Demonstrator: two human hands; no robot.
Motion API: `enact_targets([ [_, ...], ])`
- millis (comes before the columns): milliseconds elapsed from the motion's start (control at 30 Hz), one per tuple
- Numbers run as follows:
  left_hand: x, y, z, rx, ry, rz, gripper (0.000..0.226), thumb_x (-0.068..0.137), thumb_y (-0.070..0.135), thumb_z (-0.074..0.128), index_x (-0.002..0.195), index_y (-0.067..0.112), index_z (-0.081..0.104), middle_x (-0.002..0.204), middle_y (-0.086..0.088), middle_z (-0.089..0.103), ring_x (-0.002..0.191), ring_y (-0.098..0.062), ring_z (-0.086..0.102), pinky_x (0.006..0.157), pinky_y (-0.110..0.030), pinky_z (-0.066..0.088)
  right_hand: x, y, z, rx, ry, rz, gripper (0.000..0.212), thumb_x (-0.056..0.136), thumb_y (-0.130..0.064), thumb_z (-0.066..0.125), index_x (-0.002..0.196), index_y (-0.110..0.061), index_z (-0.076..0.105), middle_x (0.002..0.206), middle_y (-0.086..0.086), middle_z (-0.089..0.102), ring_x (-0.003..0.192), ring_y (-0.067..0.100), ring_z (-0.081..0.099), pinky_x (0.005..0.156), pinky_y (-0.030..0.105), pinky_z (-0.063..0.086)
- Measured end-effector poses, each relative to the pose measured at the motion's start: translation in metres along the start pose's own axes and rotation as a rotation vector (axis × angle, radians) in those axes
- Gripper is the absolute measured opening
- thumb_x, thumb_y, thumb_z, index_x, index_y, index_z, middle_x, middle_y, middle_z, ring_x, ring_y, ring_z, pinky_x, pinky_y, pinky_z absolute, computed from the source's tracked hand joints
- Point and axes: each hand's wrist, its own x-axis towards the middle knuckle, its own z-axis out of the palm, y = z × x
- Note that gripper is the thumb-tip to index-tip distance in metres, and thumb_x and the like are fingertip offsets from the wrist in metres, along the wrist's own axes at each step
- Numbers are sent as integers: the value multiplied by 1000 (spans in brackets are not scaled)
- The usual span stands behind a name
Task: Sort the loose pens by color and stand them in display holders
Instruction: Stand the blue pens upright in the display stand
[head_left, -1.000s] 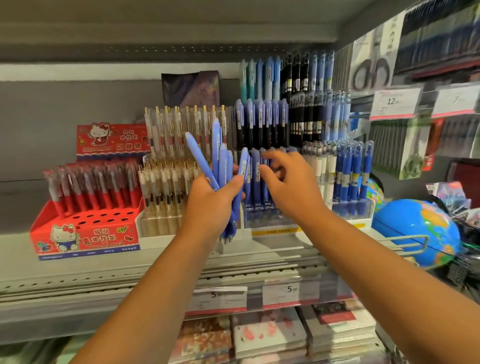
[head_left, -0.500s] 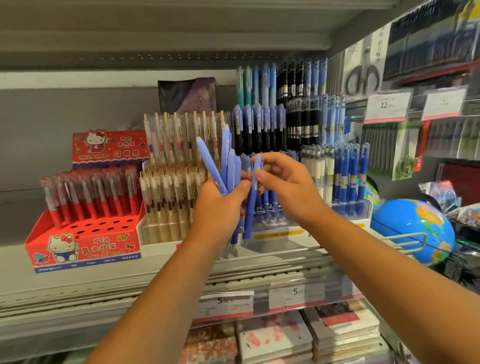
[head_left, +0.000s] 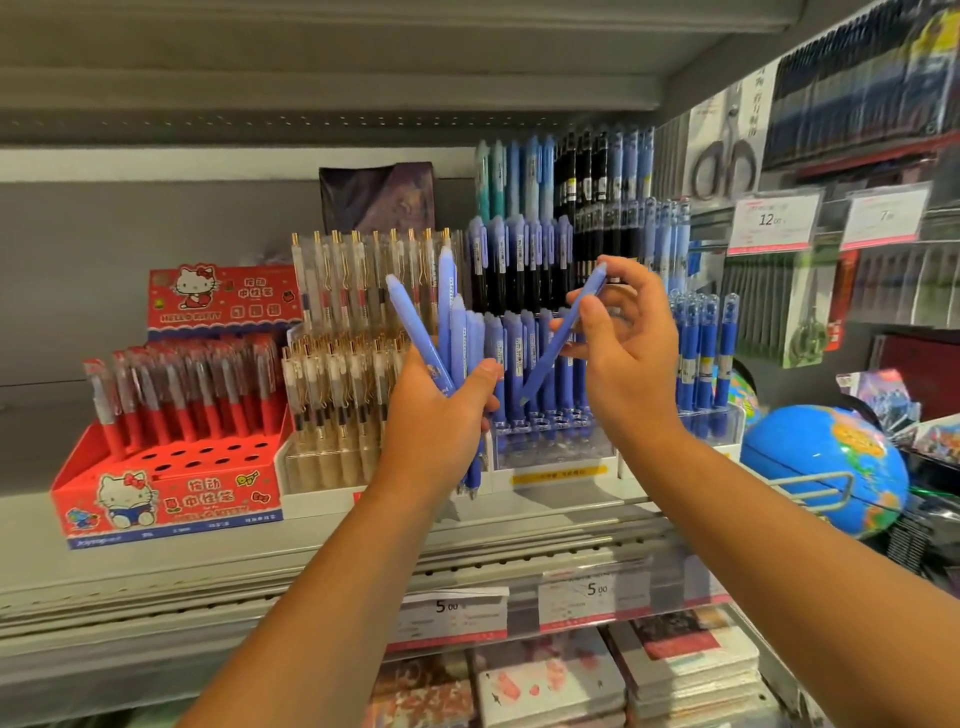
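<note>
Left of the globe (head_left: 810, 467), held pens (head_left: 457, 332) partly screen the clear holder (head_left: 550, 447).

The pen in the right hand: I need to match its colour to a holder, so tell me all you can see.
The pen is slim, periwinkle blue, matte plastic by its look, with a rounded top. It tilts, top up-right, tip down-left, in front of the holder of blue pens. The right hand pinches its upper part between thumb and fingers.

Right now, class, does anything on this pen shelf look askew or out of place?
The left hand grips a splayed bundle of blue pens, and the right hand pinches one blue pen slanted. The red holder has empty front holes.
</note>
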Motion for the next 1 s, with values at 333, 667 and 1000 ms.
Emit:
enact_targets([
  [333,-1,1,1,58,-29,-28,19,96,21,61,90,3,62,57,4,66,49,-7,57,51,-23,54,2,12,-2,-213,-14,29,34,100,-16,55,133,-26,55,98,2,63,88,24,67,73,47,59],
  [667,-2,2,3,36,-87,-27,12,97,22,61,109,20,59,70,-2,72,60,-17,68,58,-25,58,9,22,-1,-360,-74,104,25,96,-19,63,120,-21,59,92,-13,62,83,6,65,62,32,61],
  [1000,-1,1,5,-19,-79,-33,17,96,18,62,111,12,59,64,2,71,57,-15,69,54,-19,54,6,27,-1,-459,-226,155,17,93,-23,67,107,-23,58,88,0,66,79,16,66,66,38,59],
])
